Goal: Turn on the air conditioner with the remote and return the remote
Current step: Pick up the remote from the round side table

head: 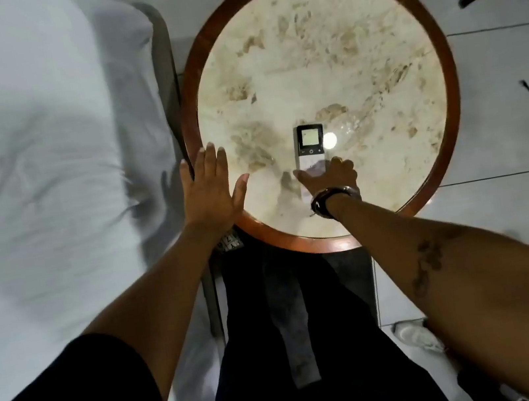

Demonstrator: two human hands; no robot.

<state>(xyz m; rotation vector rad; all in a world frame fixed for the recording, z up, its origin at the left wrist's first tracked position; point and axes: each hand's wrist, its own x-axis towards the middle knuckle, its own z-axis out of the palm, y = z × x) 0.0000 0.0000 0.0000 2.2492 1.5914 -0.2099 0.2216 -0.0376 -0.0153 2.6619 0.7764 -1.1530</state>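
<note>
remote under right fingers, left palm steadying

fingers of right hand [330, 177] curled onto near end of remote [310, 149], thumb along its left edge, pinching it. lying flat on round marble table [319, 53], screen end far, near the middle of the near half. whether being lifted or set down, cannot tell. left hand [211, 188] spread flat and loose, grasping nothing, over table's left rim, probably as a brace while leaning in. bed [37, 132] close on the left, tiled floor [499, 93] right.

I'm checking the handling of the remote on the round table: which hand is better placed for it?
Right. The right hand is already closed on the remote; the left hand lies open and flat at the table's rim.
</note>
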